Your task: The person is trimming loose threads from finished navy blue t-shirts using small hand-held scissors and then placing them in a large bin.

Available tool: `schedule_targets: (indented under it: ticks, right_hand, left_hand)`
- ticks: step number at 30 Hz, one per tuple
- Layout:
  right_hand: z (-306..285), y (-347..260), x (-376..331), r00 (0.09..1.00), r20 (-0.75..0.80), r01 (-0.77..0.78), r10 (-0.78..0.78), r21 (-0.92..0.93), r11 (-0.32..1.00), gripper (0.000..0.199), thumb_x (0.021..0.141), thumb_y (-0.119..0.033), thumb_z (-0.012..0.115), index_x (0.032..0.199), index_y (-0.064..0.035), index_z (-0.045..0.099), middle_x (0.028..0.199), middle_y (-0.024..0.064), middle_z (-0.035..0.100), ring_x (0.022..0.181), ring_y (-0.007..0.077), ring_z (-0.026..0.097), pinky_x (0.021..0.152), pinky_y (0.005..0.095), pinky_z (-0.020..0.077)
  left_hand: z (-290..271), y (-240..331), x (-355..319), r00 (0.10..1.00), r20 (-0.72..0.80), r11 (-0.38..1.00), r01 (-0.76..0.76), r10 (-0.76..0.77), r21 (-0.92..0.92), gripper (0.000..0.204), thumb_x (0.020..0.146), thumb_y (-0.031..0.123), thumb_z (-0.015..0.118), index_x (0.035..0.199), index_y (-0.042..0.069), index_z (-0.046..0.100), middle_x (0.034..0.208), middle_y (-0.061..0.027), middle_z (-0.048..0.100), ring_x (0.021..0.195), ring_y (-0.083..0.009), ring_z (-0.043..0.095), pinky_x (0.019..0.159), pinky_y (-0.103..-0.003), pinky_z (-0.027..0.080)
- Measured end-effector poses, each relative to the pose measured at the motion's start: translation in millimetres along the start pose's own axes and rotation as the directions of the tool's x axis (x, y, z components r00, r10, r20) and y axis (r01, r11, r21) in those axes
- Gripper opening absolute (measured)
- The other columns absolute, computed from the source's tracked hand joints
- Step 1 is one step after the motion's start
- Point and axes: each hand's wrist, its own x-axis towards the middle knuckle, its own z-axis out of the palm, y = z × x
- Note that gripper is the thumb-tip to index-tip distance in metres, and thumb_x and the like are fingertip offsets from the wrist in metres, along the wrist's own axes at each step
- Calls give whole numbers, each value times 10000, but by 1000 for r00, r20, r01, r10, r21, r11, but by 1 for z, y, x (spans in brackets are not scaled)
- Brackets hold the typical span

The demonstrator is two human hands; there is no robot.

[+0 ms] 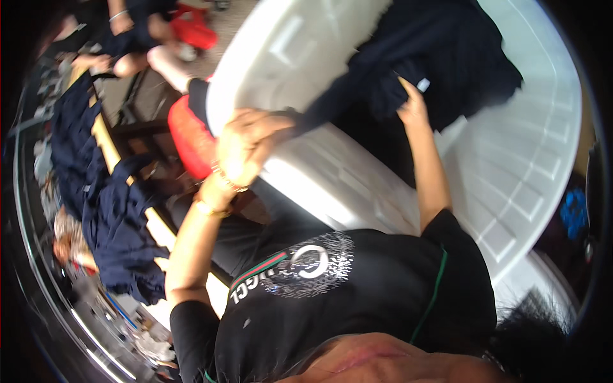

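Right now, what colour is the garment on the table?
Dark navy blue garment on the white table, clearest in the head view.

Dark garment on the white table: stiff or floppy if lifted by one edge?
Probably floppy: the dark garment lies crumpled in soft folds on the white table. It likely stretches and sags, as the sleeve runs taut toward the left hand. Likely light; the right hand pins it with fingertips alone.

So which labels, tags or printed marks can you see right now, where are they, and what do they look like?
Small tag: on the dark navy garment, beside the right hand; pale, roughly square.
Printed emblem: chest of the black T-shirt; white round speckled design, green-and-red stripe alongside.
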Motion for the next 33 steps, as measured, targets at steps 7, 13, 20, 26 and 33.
schedule_targets:
  ticks: [7,13,20,26,33]
  right_hand:
    - [55,-63,-59,982,163,89,-94,34,995,396,961,-176,473,1289,44,504,1315,153,543,1219,287,516,1069,422,388]
    - [171,-61,-127,861,505,104,-66,-47,993,575,923,-268,511,1399,23,370,1418,157,435,1299,308,429,1126,439,293]
    - [224,-32,-177,722,676,389,-150,-217,896,742,736,-299,666,1338,56,418,1311,221,496,1189,335,530,1053,475,402]
    - [359,58,-240,352,816,381,458,-572,726,964,668,-289,764,1413,74,273,1401,197,421,1281,330,437,1118,438,288]
    - [408,132,-278,-91,770,166,632,-614,772,602,639,39,775,1186,36,524,1148,88,597,1088,171,548,979,321,417]
  left_hand:
    - [1,76,-55,985,88,543,155,-148,-825,287,829,-8,477,1072,-37,626,937,-88,586,905,-156,569,818,-262,462]
    - [-80,129,-129,983,-180,601,-162,30,-783,243,776,33,564,985,-67,638,906,-152,621,864,-265,589,778,-326,450]
    - [-135,167,-238,473,-864,611,-739,169,-285,388,939,194,489,562,104,471,504,-16,461,414,-166,411,560,-407,481]
    - [-132,203,-363,-193,-979,542,-816,71,201,220,858,139,542,639,142,525,610,30,480,581,-110,467,604,-284,377]
    - [-84,253,-509,-90,-996,991,-135,6,18,344,868,131,485,1178,-12,445,1074,-74,479,1075,-205,441,1007,-328,310]
